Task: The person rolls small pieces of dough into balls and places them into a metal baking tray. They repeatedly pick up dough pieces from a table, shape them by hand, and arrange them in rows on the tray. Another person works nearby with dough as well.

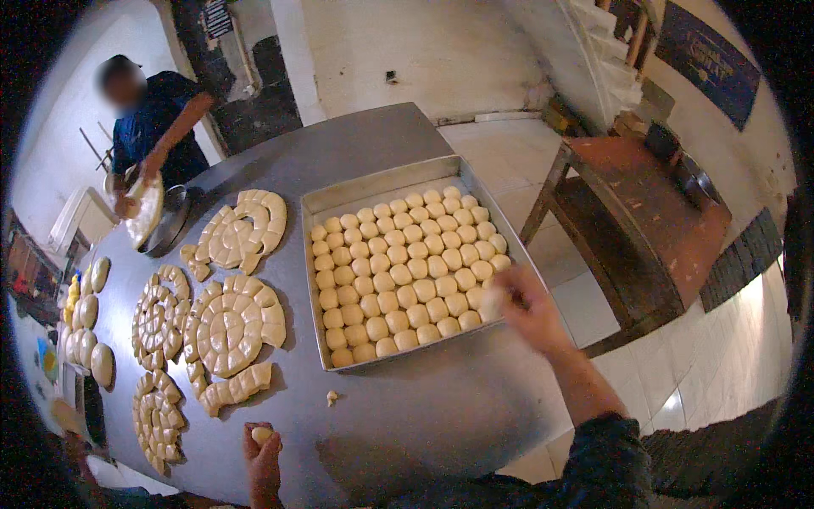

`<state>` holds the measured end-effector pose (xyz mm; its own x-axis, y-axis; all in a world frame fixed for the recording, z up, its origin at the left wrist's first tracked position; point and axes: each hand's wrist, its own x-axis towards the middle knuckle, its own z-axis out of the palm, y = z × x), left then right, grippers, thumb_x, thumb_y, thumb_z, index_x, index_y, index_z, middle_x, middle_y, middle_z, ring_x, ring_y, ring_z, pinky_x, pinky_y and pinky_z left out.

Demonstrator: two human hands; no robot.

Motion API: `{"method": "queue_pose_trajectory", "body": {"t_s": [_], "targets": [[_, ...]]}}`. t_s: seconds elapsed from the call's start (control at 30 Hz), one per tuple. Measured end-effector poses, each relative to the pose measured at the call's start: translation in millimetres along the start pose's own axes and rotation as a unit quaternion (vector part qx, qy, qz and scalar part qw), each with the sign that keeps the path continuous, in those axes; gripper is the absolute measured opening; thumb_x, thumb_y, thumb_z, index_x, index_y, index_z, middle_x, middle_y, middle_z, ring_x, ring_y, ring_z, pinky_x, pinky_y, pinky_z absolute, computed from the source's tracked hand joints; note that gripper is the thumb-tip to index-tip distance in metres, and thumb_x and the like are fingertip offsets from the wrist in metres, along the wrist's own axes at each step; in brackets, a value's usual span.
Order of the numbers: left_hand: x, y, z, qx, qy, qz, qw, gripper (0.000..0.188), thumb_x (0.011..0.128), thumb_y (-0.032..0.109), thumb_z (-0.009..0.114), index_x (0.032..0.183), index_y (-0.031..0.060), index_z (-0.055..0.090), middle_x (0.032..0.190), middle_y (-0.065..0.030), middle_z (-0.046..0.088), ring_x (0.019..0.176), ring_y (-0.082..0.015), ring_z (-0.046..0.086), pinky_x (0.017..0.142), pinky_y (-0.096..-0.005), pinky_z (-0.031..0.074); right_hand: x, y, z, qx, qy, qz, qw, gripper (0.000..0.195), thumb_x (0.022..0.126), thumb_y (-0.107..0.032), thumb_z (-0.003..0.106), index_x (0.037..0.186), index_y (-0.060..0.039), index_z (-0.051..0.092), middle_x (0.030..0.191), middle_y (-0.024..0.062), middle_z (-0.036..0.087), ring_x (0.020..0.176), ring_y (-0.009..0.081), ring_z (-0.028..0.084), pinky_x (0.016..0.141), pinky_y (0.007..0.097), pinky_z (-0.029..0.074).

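My right hand (531,308) is at the near right corner of a square metal tray (388,191), blurred by motion. Its fingers close on a pale dough ball (490,306) at the end of the nearest row. Rows of round dough balls (400,273) fill most of that tray, with a bare strip along the far wall. Low at the front of the metal table, my left hand (261,461) grips a small dough piece (261,435) between thumb and fingers. A dough scrap (332,398) lies on the table between that hand and the tray.
Coiled, cut dough strips (232,331) lie left of the tray, with oval dough pieces (102,364) beyond. A co-worker (159,121) tips a pale basin (145,210) beside a round metal pan (168,219). Another person's arm (76,448) shows lower left. A brown wooden table (642,210) stands right.
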<state>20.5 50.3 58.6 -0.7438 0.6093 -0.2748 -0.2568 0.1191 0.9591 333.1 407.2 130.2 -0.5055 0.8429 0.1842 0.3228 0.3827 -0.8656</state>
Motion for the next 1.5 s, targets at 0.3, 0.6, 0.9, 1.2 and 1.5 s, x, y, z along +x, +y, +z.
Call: {"method": "queue_pose_trajectory", "body": {"t_s": [0.3,0.6,0.9,1.2,1.5], "targets": [[-23,-14,18,0.013,0.08,0.008,0.997,0.016,0.086,0.011,0.062,0.09,0.0107,0.046,0.071,0.0022,0.045,0.062,-0.0079,0.042,0.054,-0.0254,0.038,255,74,-18,-0.298,0.286,-0.108,0.904,0.029,0.081,-0.009,0.057,0.109,-0.0026,0.054,0.097,0.0166,0.06,0.089,0.029,0.059,0.079,0.0387,0.047],[-25,-15,68,0.006,-0.134,-0.051,0.99,0.039,0.093,0.028,0.051,0.121,0.0005,0.047,0.124,-0.0107,0.053,0.117,-0.0264,0.049,0.098,-0.0414,0.039,17,-43,148,0.1,-0.24,-0.191,0.946,0.039,0.087,-0.018,0.06,0.123,-0.008,0.05,0.128,0.0122,0.049,0.12,0.0301,0.044,0.102,0.0415,0.035],[-12,-25,-69,0.167,0.04,-0.005,0.985,0.035,0.095,0.03,0.05,0.109,0.0008,0.063,0.107,-0.0106,0.065,0.1,-0.0207,0.059,0.09,-0.0314,0.043,-156,7,132,-0.218,-0.324,-0.181,0.903,0.037,0.083,-0.014,0.052,0.12,-0.0101,0.055,0.122,0.0157,0.053,0.112,0.0381,0.047,0.098,0.0525,0.032],[20,-45,-257,0.54,0.491,0.13,0.671,0.049,0.08,0.022,0.065,0.123,0.0042,0.051,0.113,-0.0185,0.051,0.104,-0.0344,0.049,0.089,-0.044,0.041,-153,10,215,-0.28,-0.124,-0.223,0.925,0.036,0.077,-0.02,0.057,0.108,-0.0018,0.051,0.109,0.0215,0.05,0.105,0.0367,0.045,0.093,0.0517,0.03],[52,-40,-298,0.568,0.454,0.078,0.682,0.058,0.077,0.016,0.063,0.129,0.0004,0.043,0.1,-0.0237,0.056,0.094,-0.0395,0.055,0.081,-0.0476,0.045,-85,12,227,-0.405,-0.006,0.012,0.914,0.039,0.083,-0.027,0.06,0.109,0.0004,0.052,0.122,0.0236,0.047,0.12,0.0388,0.04,0.104,0.0532,0.027]]}}
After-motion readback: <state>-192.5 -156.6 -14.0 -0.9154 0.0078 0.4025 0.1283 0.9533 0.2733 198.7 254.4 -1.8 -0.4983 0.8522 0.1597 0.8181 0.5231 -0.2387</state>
